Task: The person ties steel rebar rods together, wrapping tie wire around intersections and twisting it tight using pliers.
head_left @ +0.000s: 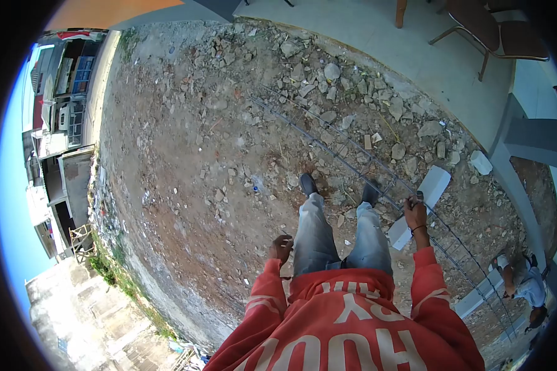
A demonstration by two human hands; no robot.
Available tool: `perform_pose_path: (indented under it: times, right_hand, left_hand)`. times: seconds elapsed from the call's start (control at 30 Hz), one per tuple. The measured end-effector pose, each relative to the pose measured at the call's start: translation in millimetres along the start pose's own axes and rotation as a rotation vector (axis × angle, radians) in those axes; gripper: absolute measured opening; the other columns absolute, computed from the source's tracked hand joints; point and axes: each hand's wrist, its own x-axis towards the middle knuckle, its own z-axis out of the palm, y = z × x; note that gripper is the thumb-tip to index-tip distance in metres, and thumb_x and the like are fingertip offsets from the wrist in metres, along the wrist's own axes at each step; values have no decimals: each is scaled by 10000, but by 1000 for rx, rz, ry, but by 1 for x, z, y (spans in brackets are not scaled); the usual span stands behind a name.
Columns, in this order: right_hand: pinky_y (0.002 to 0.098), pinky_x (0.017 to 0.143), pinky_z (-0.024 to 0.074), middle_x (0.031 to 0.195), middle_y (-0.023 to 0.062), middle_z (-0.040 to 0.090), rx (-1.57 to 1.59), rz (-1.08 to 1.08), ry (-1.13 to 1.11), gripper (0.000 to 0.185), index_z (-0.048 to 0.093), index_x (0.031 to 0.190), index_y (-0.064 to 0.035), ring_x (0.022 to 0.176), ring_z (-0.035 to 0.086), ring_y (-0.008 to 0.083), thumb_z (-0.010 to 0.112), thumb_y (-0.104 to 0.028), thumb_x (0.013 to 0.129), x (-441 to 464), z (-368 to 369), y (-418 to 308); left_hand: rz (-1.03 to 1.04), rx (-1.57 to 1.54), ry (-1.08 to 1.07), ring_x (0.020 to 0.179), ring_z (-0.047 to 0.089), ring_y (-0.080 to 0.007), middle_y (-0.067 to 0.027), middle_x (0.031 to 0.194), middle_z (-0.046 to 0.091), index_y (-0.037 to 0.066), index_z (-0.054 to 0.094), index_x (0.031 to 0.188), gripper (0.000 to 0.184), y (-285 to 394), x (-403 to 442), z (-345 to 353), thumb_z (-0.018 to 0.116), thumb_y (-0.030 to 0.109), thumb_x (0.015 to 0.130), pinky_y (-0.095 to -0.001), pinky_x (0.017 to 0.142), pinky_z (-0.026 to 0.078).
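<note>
A long, narrow rebar cage (328, 148) of thin dark bars runs diagonally over the rubble, passing in front of my feet and by my right side. My right hand (416, 213), with a dark band at the wrist, is closed at the cage. A small grey and dark piece (420, 195) shows at its fingers; its kind is unclear. Beneath the cage near this hand lies a pale flat board (435, 185). My left hand (281, 247) hangs beside my left thigh, away from the cage, with its fingers curled. A thin sliver may show at its fingertips.
Broken stones (332, 72) lie thickly along the raised concrete floor (365, 37). A brown chair (473, 25) stands on that floor. At the lower right, another person (529, 287) is close to the cage's far end and a second pale board (476, 297).
</note>
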Motion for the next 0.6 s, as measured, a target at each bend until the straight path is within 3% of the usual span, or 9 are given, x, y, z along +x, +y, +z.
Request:
perform_pose_path:
  times: [0.1,0.2,0.27,0.3,0.4,0.47,0.53,0.57,0.6]
  right_hand:
    - [455,631,511,770,204,691,69,35,21,298,675,880,-42,766,679,397,668,-340,885,18,10,-39]
    - [443,628,513,752,179,691,-120,106,13,267,664,939,-59,745,686,378,679,-319,879,29,51,-35]
    - [458,627,516,764,178,691,76,95,95,272,667,941,-57,743,683,379,648,-325,897,17,65,-57]
    - [468,626,513,784,180,691,-8,174,74,257,664,941,-57,751,676,386,631,-310,907,10,77,-62]
    - [471,583,489,707,193,667,-57,220,204,316,674,846,-41,689,663,396,622,-345,910,-17,137,-56]
    - [475,583,488,704,199,662,-119,329,212,326,671,839,-40,695,658,407,610,-350,918,-25,182,-83]
    - [480,582,486,701,205,657,-188,447,199,337,668,831,-39,701,654,418,599,-355,926,-50,207,-120]
    - [483,608,491,753,195,659,-109,444,154,226,632,881,-59,733,650,421,604,-279,924,-41,216,-158]
    - [487,634,496,805,184,662,-31,453,97,126,596,931,-78,764,646,424,608,-203,922,-43,225,-185]
  left_hand:
    - [119,10,3,749,693,-217,-181,941,709,19,644,1151,331,73,74,-35,648,187,866,-336,675,567]
    - [205,68,12,798,724,-254,-136,925,733,67,672,1089,298,122,150,-68,668,246,852,-363,739,561]
    - [304,205,-8,808,724,-265,-152,927,729,71,678,1070,276,147,210,-90,668,237,851,-363,751,560]
    - [282,228,-11,815,723,-271,-148,924,728,79,683,1051,276,172,229,-101,681,251,835,-370,763,558]
    - [295,361,-69,831,722,-269,-134,925,730,86,688,1038,288,189,337,-125,691,271,817,-378,774,557]
    - [301,301,-156,896,710,-301,-134,937,733,93,698,1030,290,190,412,-145,684,279,808,-389,812,551]
    - [248,405,-94,901,706,-306,-149,955,733,86,697,1037,297,194,476,-164,688,276,809,-388,813,550]
    - [210,349,-152,897,707,-302,-149,959,733,85,697,1021,289,153,539,-171,692,283,811,-386,800,554]
    - [200,365,-174,897,707,-302,-149,959,733,85,697,1021,289,159,556,-181,692,283,811,-386,800,554]
